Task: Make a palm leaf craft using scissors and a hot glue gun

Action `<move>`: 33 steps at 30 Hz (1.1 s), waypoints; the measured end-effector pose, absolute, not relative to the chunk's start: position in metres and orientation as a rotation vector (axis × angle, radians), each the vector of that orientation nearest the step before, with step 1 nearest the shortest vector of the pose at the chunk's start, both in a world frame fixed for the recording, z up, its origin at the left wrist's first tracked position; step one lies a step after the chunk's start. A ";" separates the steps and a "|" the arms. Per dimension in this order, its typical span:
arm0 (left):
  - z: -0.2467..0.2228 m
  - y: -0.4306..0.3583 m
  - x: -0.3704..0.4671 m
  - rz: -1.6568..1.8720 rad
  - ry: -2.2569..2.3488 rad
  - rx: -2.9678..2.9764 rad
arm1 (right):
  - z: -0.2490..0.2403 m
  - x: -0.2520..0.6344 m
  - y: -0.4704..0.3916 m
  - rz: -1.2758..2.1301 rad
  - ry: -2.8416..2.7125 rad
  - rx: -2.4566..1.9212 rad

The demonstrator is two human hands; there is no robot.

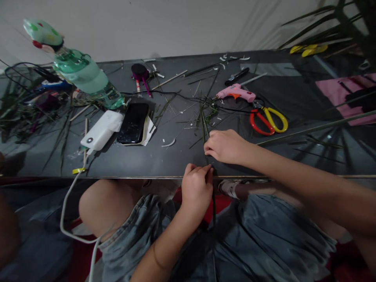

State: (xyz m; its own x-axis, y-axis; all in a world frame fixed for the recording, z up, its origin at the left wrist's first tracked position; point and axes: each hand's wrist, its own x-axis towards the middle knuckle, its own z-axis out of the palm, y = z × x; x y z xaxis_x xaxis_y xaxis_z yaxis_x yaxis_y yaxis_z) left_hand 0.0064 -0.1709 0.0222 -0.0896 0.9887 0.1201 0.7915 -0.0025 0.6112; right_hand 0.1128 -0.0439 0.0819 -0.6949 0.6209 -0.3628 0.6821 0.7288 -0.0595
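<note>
A plain pale wall [176, 27] is seen behind a dark table [147, 166] strewn with leaf scraps. Places are given on a clock face centred on the 2 hands. A long, thin dark strip [214, 211] is seen at the table's near edge, running down towards 6 o'clock over the lap. By the left hand [197, 184], the strip appears to be pinched narrowly between thumb and fingertips. The right hand [225, 145] is curled closed just above; whether strip or leaf is gripped there cannot be told. Green leaf strands [202, 117] are spread at 12 o'clock, a pink glue gun [236, 93] is laid at 1, scissors [268, 119] at 2, and a phone [133, 123] at 10.

The step in hand is judged to be fine fingertip work along the strip, perhaps straightening or parting it. For the next move, a firm pinch and even tension seem called for, with the strip's loose length left free of snags.
</note>
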 end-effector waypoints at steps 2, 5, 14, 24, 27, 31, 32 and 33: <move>0.024 -0.170 0.004 0.781 1.920 1.818 | 0.082 0.112 -0.043 -0.270 2.617 1.003; 0.025 -0.170 0.002 0.776 1.903 1.812 | 0.085 0.109 -0.041 -0.244 2.605 0.980; 0.024 -0.172 0.002 0.798 1.911 1.768 | 0.091 0.099 -0.041 -0.206 2.535 0.937; 0.034 -0.169 -0.002 0.602 2.010 1.708 | 0.093 0.092 -0.043 -0.182 2.520 0.937; 0.040 -0.167 -0.008 0.486 2.005 1.724 | 0.094 0.089 -0.041 -0.177 2.515 0.923; 0.041 -0.165 -0.012 0.413 1.951 1.779 | 0.093 0.089 -0.037 -0.194 2.534 0.909; 0.040 -0.165 -0.012 0.431 1.927 1.802 | 0.093 0.089 -0.037 -0.201 2.539 0.913; 0.039 -0.164 -0.012 0.457 1.905 1.826 | 0.093 0.090 -0.036 -0.208 2.542 0.917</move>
